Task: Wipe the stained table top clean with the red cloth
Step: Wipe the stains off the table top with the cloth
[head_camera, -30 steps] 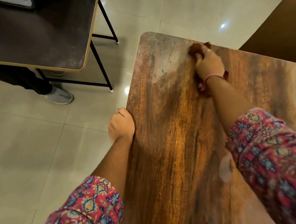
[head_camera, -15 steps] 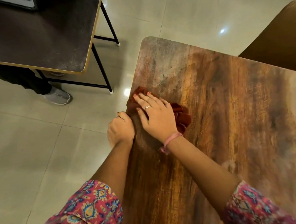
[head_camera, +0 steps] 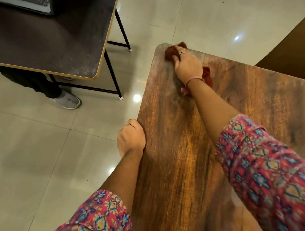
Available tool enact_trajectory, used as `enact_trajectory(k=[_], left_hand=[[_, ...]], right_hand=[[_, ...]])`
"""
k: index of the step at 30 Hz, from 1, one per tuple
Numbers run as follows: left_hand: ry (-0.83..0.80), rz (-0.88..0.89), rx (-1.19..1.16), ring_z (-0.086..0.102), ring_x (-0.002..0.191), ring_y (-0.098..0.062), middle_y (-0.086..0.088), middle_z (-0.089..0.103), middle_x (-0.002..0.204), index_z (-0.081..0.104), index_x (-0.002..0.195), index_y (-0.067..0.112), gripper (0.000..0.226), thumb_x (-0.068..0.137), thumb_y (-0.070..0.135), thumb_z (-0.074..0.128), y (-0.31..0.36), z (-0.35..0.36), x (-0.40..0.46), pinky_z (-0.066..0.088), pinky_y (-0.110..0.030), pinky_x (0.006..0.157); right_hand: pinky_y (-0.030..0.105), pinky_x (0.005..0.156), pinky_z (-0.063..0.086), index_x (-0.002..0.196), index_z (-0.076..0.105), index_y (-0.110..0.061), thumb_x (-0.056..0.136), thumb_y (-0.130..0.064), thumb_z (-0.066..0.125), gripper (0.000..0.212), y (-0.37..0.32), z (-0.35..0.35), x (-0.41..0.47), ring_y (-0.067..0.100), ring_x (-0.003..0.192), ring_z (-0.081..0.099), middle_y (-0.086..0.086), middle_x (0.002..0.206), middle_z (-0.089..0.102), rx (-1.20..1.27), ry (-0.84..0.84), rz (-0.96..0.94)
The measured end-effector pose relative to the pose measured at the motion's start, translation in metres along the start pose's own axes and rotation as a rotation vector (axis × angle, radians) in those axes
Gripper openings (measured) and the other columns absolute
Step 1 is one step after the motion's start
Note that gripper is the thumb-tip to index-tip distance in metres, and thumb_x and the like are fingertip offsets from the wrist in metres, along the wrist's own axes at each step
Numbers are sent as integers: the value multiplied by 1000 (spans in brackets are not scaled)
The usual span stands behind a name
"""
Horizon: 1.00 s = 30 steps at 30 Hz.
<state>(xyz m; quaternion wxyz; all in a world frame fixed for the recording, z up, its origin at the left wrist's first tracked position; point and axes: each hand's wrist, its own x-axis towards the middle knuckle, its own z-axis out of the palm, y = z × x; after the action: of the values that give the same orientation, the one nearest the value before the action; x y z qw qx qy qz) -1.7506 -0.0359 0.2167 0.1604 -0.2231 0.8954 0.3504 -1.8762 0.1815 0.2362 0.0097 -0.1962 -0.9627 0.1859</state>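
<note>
Pale glossy floor tiles (head_camera: pixel 42 150) surround the wooden table top (head_camera: pixel 187 167), which shows dull grey smearing toward its far corner and along its right side. Right hand (head_camera: pixel 187 66) is reaching to that far left corner, fingers curled over the bunched red cloth (head_camera: pixel 170 52) and pressing it to the wood; part of the cloth trails out behind the wrist, beside a pink wrist thread (head_camera: pixel 193 80). Left hand (head_camera: pixel 130 137) grips the near left edge of the table, fingers wrapped under the rim out of sight. Cloth sits right at the rounded corner, touching the edge. Assessed risk: a stroke carried further outward would push the cloth off the corner onto the floor. Assessed risk: the loose trailing fold may drag grime back across wiped wood. Grey patches remain on the right side, so the work appears incomplete. Adjacent dark table (head_camera: pixel 43 41) stands well apart; another person's grey shoe (head_camera: pixel 68 101) shows beneath it.
</note>
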Motion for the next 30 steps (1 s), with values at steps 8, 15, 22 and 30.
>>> enact_trajectory(k=[8, 15, 22, 30], left_hand=[[9, -6, 12, 35, 52, -14, -3, 44, 65, 64, 77, 1, 53, 98, 30, 25, -1, 0, 0, 31, -32, 63], [-1, 13, -12, 59, 84, -36, -24, 68, 98, 68, 92, -2, 51, 100, 29, 27, -1, 0, 0, 30, -31, 67], [-12, 2, -37, 43, 58, -20, -20, 65, 86, 67, 85, -2, 54, 100, 30, 26, -1, -2, 0, 31, -31, 65], [-25, 3, -25, 38, 60, -16, -4, 45, 71, 67, 87, -2, 55, 100, 31, 25, -4, -2, 1, 32, -31, 66]], right_hand=[[38, 106, 32, 134, 51, -28, 99, -42, 34, 41, -52, 19, -24, 18, 130, 45, -4, 138, 53, -2, -64, -144], [34, 109, 29, 141, 43, -32, 98, -42, 39, 44, -34, 26, -163, 11, 138, 35, -10, 145, 45, -7, -150, -449], [46, 116, 20, 147, 33, -26, 99, -39, 38, 50, -25, 18, -102, 16, 140, 32, -4, 150, 40, -88, -169, -433], [42, 112, 30, 145, 36, -23, 99, -36, 38, 48, -30, 0, 53, 32, 130, 44, 9, 143, 48, 51, -124, 58]])
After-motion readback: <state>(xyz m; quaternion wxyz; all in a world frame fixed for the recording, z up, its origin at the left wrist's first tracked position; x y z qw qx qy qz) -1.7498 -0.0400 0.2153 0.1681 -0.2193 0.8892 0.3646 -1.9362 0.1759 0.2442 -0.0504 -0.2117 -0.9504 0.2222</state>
